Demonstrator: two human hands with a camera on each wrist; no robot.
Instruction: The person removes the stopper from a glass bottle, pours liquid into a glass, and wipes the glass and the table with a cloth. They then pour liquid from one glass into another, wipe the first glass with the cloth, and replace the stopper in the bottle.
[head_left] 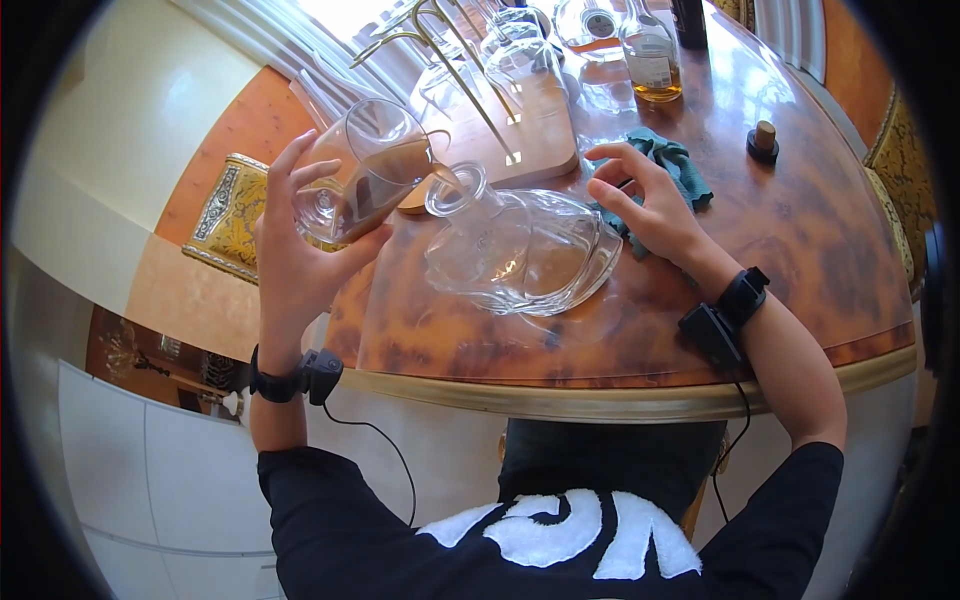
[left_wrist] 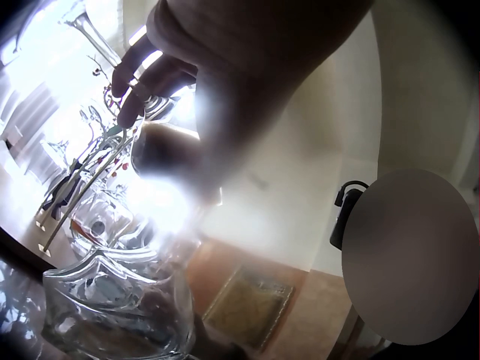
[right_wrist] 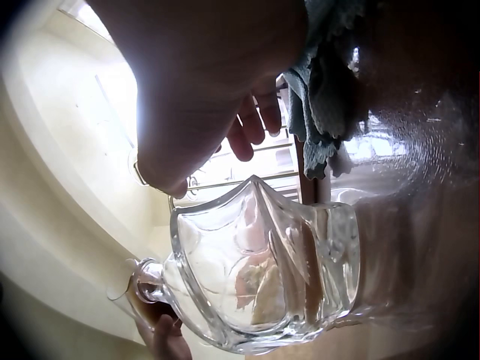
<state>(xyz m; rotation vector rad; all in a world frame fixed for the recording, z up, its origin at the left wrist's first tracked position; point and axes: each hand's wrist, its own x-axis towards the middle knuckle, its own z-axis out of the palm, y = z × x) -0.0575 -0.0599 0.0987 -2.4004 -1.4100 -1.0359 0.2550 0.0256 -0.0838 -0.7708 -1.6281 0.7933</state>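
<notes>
My left hand (head_left: pixel 300 245) grips a stemmed glass (head_left: pixel 385 165) of brown liquid, tilted so its rim is at the mouth of a clear glass decanter (head_left: pixel 520 250). Brown liquid shows at the rim beside the decanter's neck. The wide decanter stands on the glossy table (head_left: pixel 470 350), with some brown showing through its lower part in the right wrist view. To the decanter's right, my right hand (head_left: pixel 660 215) hovers with fingers loosely bent, holding nothing visible. A green cloth (head_left: pixel 680 165) lies partly behind that hand.
Behind the decanter stands a wooden board (head_left: pixel 545 130) with curved brass rods and glassware. A bottle of amber liquid (head_left: pixel 652 60) and a dark bottle (head_left: pixel 690 22) are at the back. A cork-topped stopper (head_left: pixel 763 145) stands right of the cloth; a patterned chair (head_left: pixel 225 220) is at the left.
</notes>
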